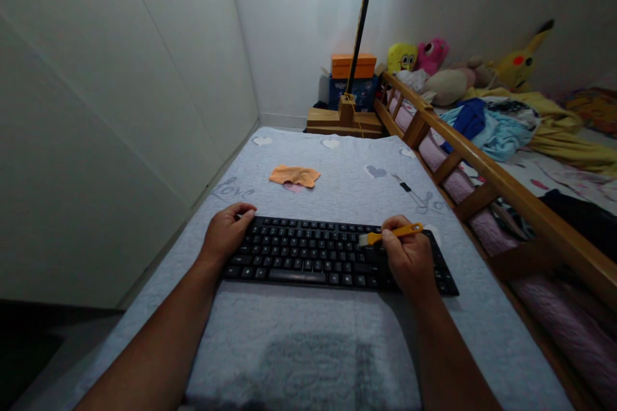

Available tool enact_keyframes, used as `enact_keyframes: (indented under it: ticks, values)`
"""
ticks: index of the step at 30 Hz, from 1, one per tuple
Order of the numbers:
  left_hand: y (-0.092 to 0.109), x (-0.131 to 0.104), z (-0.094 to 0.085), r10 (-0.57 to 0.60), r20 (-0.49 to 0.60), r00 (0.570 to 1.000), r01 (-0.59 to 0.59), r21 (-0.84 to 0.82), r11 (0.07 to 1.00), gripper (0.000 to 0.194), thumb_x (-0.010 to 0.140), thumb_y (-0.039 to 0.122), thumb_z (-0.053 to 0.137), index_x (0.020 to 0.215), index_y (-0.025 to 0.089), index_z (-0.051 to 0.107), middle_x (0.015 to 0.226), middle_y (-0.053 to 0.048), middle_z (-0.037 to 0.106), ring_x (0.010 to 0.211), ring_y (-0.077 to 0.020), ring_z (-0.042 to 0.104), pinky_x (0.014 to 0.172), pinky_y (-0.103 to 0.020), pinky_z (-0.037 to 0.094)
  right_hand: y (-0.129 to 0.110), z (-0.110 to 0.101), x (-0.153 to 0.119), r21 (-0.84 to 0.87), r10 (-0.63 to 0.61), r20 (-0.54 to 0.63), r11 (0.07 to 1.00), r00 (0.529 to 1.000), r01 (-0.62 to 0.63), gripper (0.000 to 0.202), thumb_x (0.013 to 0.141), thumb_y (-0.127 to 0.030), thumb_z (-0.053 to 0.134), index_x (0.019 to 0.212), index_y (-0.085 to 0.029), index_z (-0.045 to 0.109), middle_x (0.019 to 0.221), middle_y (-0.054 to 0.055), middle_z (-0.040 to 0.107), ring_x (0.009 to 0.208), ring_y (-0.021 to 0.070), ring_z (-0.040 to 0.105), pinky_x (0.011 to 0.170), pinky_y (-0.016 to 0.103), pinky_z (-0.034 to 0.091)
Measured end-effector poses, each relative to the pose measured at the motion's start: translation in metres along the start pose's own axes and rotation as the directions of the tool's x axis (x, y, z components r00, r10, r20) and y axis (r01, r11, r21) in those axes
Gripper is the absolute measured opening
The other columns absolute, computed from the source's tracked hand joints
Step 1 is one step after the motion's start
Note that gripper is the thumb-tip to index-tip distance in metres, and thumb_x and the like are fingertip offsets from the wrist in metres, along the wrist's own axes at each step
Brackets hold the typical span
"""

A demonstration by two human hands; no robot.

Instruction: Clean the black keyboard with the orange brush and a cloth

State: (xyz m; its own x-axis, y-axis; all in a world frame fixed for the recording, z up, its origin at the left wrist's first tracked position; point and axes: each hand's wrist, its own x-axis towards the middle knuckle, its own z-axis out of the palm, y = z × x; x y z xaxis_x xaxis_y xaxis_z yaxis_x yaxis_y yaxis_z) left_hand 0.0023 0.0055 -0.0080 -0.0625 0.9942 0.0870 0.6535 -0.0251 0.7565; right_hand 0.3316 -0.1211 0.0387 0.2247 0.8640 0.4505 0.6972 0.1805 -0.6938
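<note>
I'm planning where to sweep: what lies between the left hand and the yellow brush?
In the head view, keys of the black keyboard lie between the left hand and the yellow brush; no separate object shows there.

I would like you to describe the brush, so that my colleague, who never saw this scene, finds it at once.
On the pale blue cover with hearts lies a long black keyboard. Right of its middle, the right hand grips the brush. Its narrow yellow-orange handle and pale tip distinguish it from the black keyboard and the wider orange cloth beyond.
</note>
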Motion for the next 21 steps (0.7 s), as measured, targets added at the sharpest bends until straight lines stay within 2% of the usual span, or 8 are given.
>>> enact_keyframes:
  ticks: [8,12,16,21]
  values:
    - [0.0011,-0.0004,0.0002,0.011,-0.008,1.000,-0.011,-0.006,1.000,0.040,0.076,0.048,0.056,0.094,0.018,0.075,0.088,-0.005,0.074,0.074,-0.0213,0.063,0.073,-0.031,0.049,0.0029,0.0060,0.0030,-0.084,-0.021,0.051,0.996,0.998,0.025,0.019,0.093,-0.028,0.043,0.077,-0.023,0.053,0.063,-0.002,0.054,0.060,0.0170,0.055,0.061,0.029,0.038]
    - [0.0005,-0.0007,0.0004,0.014,-0.009,1.000,-0.014,-0.019,1.000,0.041,0.075,0.049,0.056,0.094,0.018,0.075,0.087,-0.004,0.074,0.074,-0.0214,0.063,0.072,-0.031,0.049,0.0025,0.0074,0.0027,-0.041,-0.014,0.044,0.999,0.999,0.015,0.019,0.094,-0.028,0.043,0.081,-0.022,0.054,0.068,-0.001,0.057,0.065,0.0178,0.058,0.064,0.029,0.041]
    - [0.0008,-0.0003,0.0003,0.007,-0.007,1.000,-0.007,-0.017,1.000,0.041,0.075,0.049,0.055,0.094,0.018,0.075,0.085,-0.004,0.073,0.072,-0.0209,0.063,0.072,-0.031,0.049,0.0021,0.0066,0.0016,0.027,0.006,0.005,1.000,1.000,-0.007,0.018,0.095,-0.029,0.044,0.083,-0.022,0.055,0.068,-0.002,0.056,0.064,0.0170,0.057,0.063,0.028,0.041]
    - [0.0035,-0.0007,-0.0003,0.001,-0.003,1.000,-0.001,-0.008,1.000,0.042,0.075,0.049,0.055,0.094,0.017,0.075,0.083,-0.005,0.073,0.072,-0.0213,0.063,0.071,-0.031,0.048,0.0027,0.0079,0.0021,-0.042,-0.024,0.055,0.999,0.998,0.026,0.019,0.094,-0.028,0.043,0.079,-0.023,0.052,0.065,-0.002,0.055,0.064,0.0176,0.057,0.063,0.029,0.040]
